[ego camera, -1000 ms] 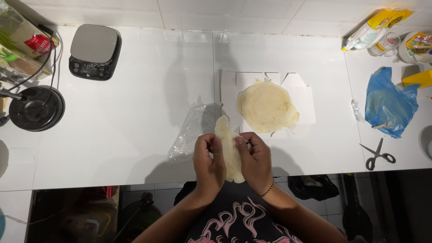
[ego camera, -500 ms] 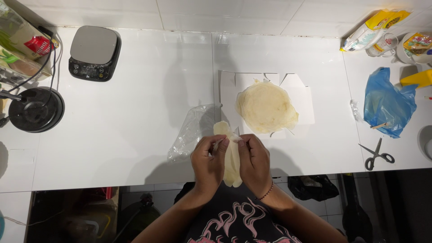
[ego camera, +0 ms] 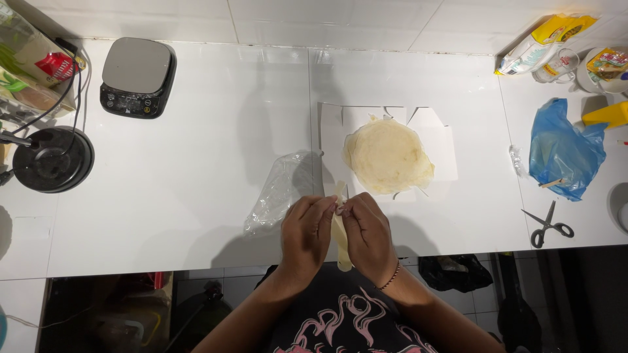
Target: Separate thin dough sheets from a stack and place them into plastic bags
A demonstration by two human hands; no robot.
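Peeling one thin wrapper (ego camera: 340,225) at the counter (ego camera: 196,196) edge.
Best eased apart slowly, pinching near the top, to avoid tearing; pale, limp, translucent sheet, hanging folded between left hand (ego camera: 306,230) and right hand (ego camera: 367,234), both pinched on it, near the round stack (ego camera: 388,155).

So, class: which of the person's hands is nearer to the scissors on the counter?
The right hand. It lies to the left of the scissors, with bare counter between them. The left hand sits farther left still, beside the right hand, both holding a pale folded wrapper.
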